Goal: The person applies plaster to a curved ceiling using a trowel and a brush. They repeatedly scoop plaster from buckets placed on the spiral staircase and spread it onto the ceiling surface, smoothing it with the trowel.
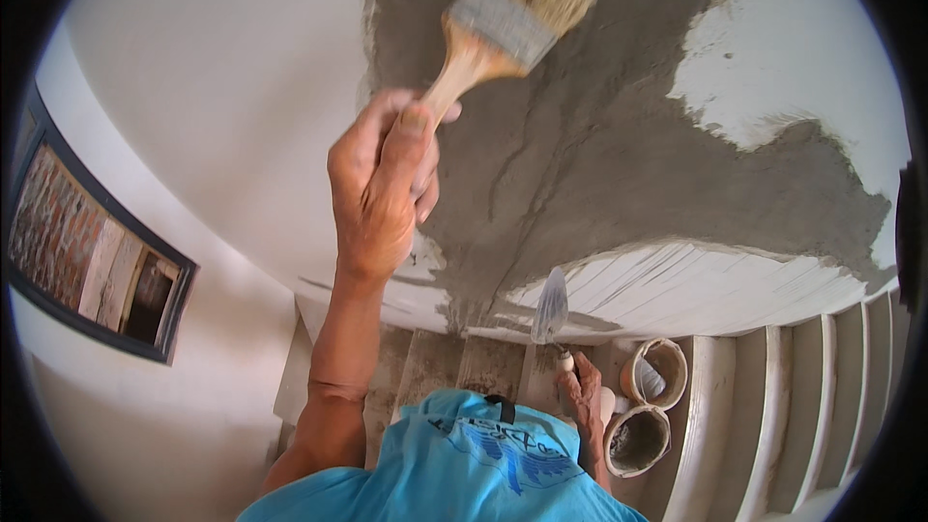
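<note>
My left hand (385, 184) is raised and closed round the wooden handle of a wide paintbrush (503, 24). Its pale bristles point up, in front of grey wet-looking plaster (599, 164) on the wall. Low by my side, my right hand (580, 389) grips the handle of a pointed trowel (551, 307), whose blade points up toward the wall's foot. Two buckets stand just right of that hand. In the upper bucket (684, 367) sits a grey tool blade; the lower bucket (623, 469) has grey, mortar-like material inside.
Concrete stairs (739, 416) run along the foot of the wall, with stained steps (435, 362) in front of me. White wall (222, 68) borders the plaster, its edges ragged on the right. At the left is a dark-framed window (106, 314) with brickwork beyond.
</note>
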The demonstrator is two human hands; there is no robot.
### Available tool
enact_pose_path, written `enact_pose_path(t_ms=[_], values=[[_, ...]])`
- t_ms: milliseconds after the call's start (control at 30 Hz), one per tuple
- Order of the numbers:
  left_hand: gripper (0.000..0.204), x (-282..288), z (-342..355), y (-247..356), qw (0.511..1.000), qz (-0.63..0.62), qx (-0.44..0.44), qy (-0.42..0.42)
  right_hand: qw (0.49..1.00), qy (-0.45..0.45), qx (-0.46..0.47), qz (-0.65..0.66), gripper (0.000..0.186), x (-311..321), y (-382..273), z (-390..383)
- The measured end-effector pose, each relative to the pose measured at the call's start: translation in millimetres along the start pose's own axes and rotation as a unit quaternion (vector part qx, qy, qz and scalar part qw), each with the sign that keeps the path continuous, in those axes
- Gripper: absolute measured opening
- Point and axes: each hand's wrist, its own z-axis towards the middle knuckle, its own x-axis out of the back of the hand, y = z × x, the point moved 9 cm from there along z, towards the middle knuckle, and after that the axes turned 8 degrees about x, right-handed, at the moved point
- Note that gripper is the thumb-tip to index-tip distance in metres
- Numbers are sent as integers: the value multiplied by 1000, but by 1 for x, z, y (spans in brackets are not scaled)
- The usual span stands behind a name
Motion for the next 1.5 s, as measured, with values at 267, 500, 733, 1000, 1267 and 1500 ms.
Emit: enact_pose_path(t_ms=[267,500,733,1000,1267,1500], values=[[36,-43,32,-19,998,57,-12,-13,997,38,-48,51,22,3,14,-9],[27,21,-86,-141,957,202,196,-64,998,59,-12,19,17,15,24,-8],[32,-33,-33,-36,987,96,97,-87,996,60,-23,60,16,13,37,-1],[28,-76,21,-50,987,149,0,-65,999,34,-31,6,23,8,38,-12],[30,11,-94,-142,945,156,275,-76,996,91,7,14,22,22,25,-11],[39,-44,-33,-77,984,100,124,-80,998,56,-18,-2,24,16,16,-4]])
